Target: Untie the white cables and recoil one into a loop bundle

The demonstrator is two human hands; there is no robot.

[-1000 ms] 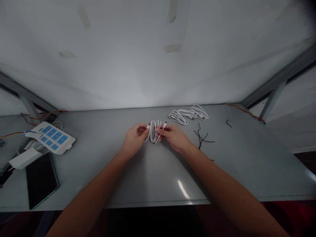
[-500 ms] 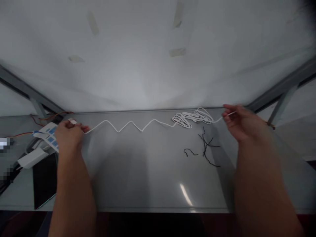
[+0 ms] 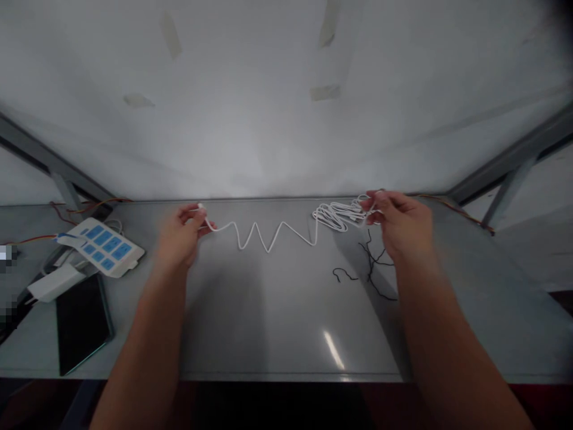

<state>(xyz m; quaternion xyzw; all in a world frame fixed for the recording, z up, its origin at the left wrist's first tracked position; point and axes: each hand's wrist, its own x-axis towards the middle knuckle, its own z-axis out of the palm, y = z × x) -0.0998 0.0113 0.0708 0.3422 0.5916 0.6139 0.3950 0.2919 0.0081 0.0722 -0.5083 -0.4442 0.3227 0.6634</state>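
Note:
A white cable (image 3: pixel 268 248) lies across the grey table in a zigzag, with a loosely bundled part toward the right. My left hand (image 3: pixel 185 230) is closed on its left end, where a small white connector shows above the fingers. At the right side of the bundle, my right hand (image 3: pixel 398 218) pinches a strand of the same cable. Several short black twist ties (image 3: pixel 371 269) lie on the table just in front of the bundle, beside my right forearm.
At the left stand a white power strip (image 3: pixel 107 245) with blue sockets, a white adapter (image 3: pixel 56 283) and a dark tablet (image 3: pixel 85 322). A white wall (image 3: pixel 250 119) rises behind the table. Metal frame bars (image 3: pixel 505 170) slant at both sides; thin coloured wires run along the back corners.
Both hands have moved inward, closer together, still holding the cable. The zigzag stretch has become slacker with steeper bends. The power strip is now uncovered by my left hand.

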